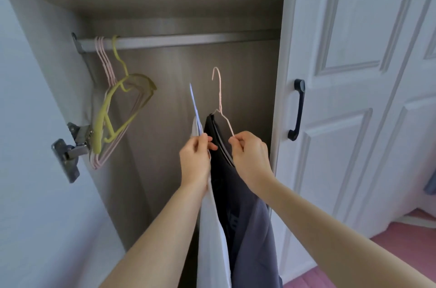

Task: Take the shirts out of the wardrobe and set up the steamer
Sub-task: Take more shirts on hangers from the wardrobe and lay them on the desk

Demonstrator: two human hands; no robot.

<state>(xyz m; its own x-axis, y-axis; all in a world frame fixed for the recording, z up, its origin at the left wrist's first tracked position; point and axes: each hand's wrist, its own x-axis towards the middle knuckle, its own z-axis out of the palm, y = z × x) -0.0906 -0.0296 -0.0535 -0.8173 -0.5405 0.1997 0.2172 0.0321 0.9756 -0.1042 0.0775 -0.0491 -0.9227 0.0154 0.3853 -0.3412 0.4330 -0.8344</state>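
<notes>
My left hand [194, 161] pinches a blue hanger [195, 108] that carries a white shirt [212, 235]. My right hand [250, 158] pinches the wire of a pink hanger [219, 94] that carries a dark grey shirt [247, 217]. Both hangers are off the wardrobe rail [188, 40] and held below it, in front of the open wardrobe. The two shirts hang side by side between my forearms. No steamer is in view.
Several empty pink hangers [106, 68] and a yellow-green one [118, 108] hang at the rail's left end. The open left door with its metal hinge [68, 155] stands at the left. A closed white door with a dark handle [297, 109] is at the right. Pink floor [405, 245] shows lower right.
</notes>
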